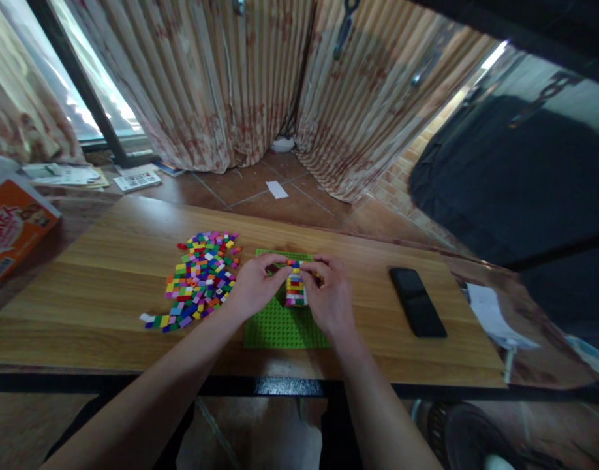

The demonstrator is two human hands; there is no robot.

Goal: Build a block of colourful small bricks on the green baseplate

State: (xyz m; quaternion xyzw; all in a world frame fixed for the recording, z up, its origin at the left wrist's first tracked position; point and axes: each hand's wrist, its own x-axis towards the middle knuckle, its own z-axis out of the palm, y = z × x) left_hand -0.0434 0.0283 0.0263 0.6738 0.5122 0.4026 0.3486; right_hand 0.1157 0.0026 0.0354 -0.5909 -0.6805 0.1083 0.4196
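Note:
A small structure of colourful toy bricks (295,290) stands on a green studded baseplate (275,329) at the middle of the table. My left hand (259,285) comes in from the left, thumb and forefinger closed at the structure's top edge. On the other side, my right hand (330,295) has its thumb and fingers closed at the top right of the same structure. A bit of yellow shows by the right fingers, too small to make out. The hands partly hide the structure's upper sides. Left of the baseplate lies a loose pile of toy bricks (201,277) in many colours.
A black phone (417,302) lies on the wooden table (108,274), right of my hands. An orange box (18,225) stands at the far left, near some papers (62,174). Patterned curtains (216,85) hang behind the table, and a white paper (498,316) lies at right.

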